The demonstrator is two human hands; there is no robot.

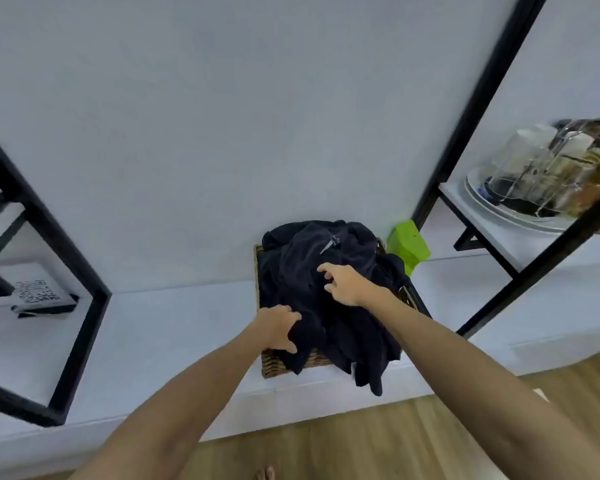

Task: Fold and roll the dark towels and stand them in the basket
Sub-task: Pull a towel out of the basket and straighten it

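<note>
1. White ledge against a white wall, wooden floor nearest.
2. Wicker basket at the centre, dark towels heaped in it and spilling over its near rim.
3. Left hand grips towel cloth at the near-left edge.
4. Right hand over the heap, fingers spread apart.
5. Green box just right of the basket.

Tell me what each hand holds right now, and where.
Left hand grips the towels at the pile's near-left edge, by the basket rim. Right hand reaches over the pile, fingers spread, holding nothing.
</note>
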